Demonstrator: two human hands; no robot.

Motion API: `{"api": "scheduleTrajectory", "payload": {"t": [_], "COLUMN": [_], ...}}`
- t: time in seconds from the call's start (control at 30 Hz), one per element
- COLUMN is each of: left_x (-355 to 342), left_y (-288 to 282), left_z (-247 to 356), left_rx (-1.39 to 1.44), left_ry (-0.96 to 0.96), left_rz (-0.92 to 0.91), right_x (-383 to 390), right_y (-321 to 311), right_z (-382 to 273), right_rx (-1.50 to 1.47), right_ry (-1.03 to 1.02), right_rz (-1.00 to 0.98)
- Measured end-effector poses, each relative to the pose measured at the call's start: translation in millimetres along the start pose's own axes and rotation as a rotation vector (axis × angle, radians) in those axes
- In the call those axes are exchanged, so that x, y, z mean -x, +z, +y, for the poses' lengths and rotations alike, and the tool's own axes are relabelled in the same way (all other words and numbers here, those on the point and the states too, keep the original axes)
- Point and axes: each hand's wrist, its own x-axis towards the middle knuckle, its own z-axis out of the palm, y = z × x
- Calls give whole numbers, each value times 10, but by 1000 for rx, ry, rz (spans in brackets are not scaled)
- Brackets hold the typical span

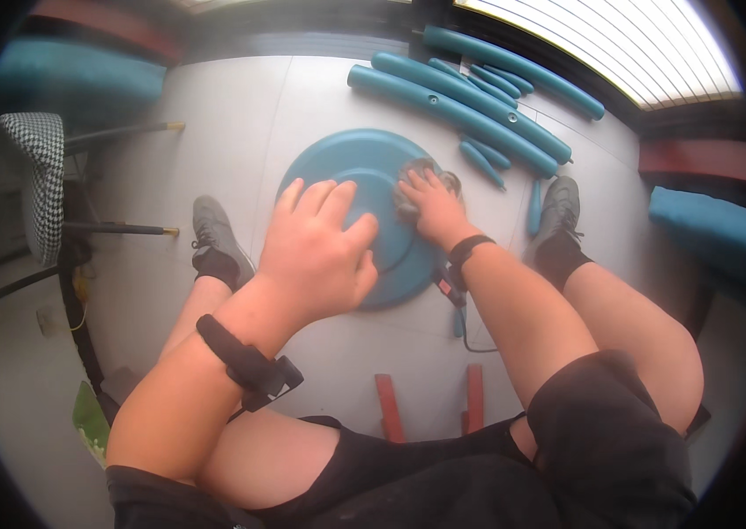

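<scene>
A round blue disc (351,148) with raised rings lies on the floor between my feet. My right hand (435,210) presses a crumpled grey-brown cloth (411,169) against the disc's right side, its fingers over the cloth. To the left, my left hand (318,242) is over the disc with its fingers apart and holds nothing I can see. Whether its fingertips touch the disc cannot be made out. Just below my right wrist is a small dark device with a red part (450,286), from which a cable runs.
Several long blue tubes (457,110) and shorter blue pieces (483,163) lie on the floor at the far right. A stool with a checkered seat (36,176) is at the left. Two red legs (388,406) show near me. Blue cushions (704,225) flank the sides.
</scene>
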Motion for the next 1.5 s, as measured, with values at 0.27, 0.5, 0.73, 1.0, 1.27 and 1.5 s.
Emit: {"api": "scheduleTrajectory", "payload": {"t": [0.27,0.5,0.73,1.0,1.27,1.5], "left_x": [55,81,60,116,53,135], "left_y": [54,48,40,38,-171,-243], "left_z": [-39,-31,-31,-15,-93,-54], "left_rx": [116,99,163,83,165,43], "left_ry": [-121,-144,-125,112,162,40], "left_rz": [-135,-130,-123,-5,-284,-455], "right_x": [1504,1724,1399,121,-503,132], "right_y": [869,1188,578,-7,-177,326], "right_z": [-571,-944,-343,307,351,135], "right_rx": [-43,84,70,-96,-129,-240], "right_ry": [-63,-196,-70,-117,-137,129], "right_rz": [-308,-310,-88,141,116,305]}}
